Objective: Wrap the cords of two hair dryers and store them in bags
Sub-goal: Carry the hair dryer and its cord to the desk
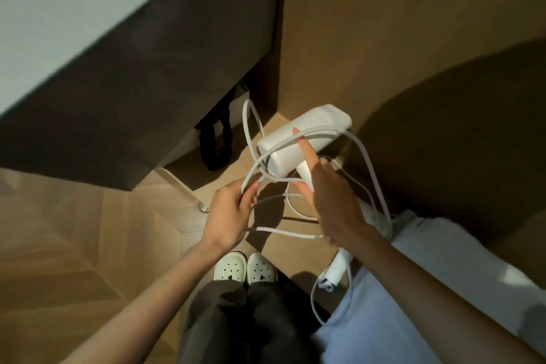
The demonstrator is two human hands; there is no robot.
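Your right hand point(331, 198) is wrapped round the handle of the white hair dryer point(304, 139). It holds the hair dryer up in the air in front of you. Your pointing finger point(305, 146) is straight and lies flat along the fat round part, and a bit of cord runs under its tip. The fat part points up and to the right.

Your left hand point(233, 211) is just to the left and a little lower. Its fingers and thumb pinch the white cord point(267, 154) near the back end of the hair dryer.

The cord is loose and loopy. One loop goes up high behind the hair dryer on the left. One goes over the fat part. A big loop hangs down past your right wrist. One more bit runs across below both hands. Low down by your right arm a chunky white piece point(336, 270) hangs on the cord. You cannot tell from here if it is the plug.

On your right, under your arm, is a big pale cloth point(428, 289). Straight down you can see your dark trousers point(236, 322) and your white shoes point(245, 267) with little holes, on a wooden floor point(74, 230). Up on the left is a table point(59, 15) with a pale top and a dark side. A black bag point(215, 145) hangs in the gap under it.
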